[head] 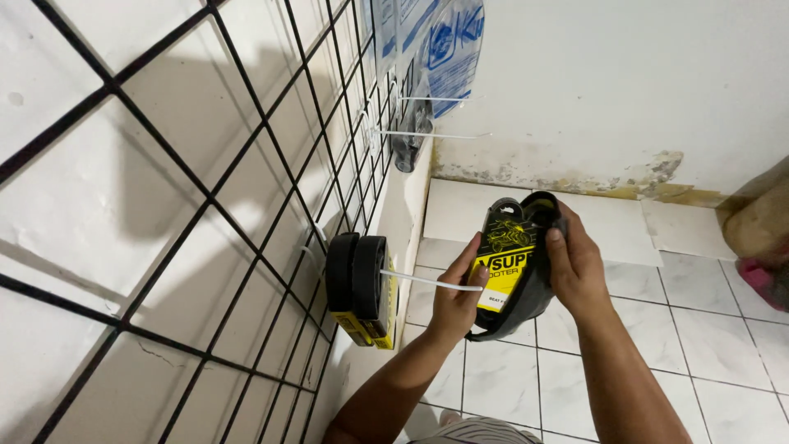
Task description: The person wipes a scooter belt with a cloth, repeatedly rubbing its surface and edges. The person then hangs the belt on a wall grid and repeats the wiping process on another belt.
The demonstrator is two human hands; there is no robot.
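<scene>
Both of my hands hold a black rubber belt [526,284] wrapped in a yellow and black card sleeve [503,261]. My left hand [454,298] grips the sleeve's left edge, and my right hand [575,267] grips the belt's right side. The belt sits just off the tip of a white peg hook [427,282] that sticks out of a black wire grid panel [205,197]. Two more black belts with yellow sleeves [359,288] hang at the back of that hook, against the grid.
Higher on the grid, more white hooks [431,135] carry plastic-bagged items with blue print [448,49]. A white wall with stained, peeling paint [567,177] meets a white tiled floor [707,329]. A brown and pink object [760,238] lies at the right edge.
</scene>
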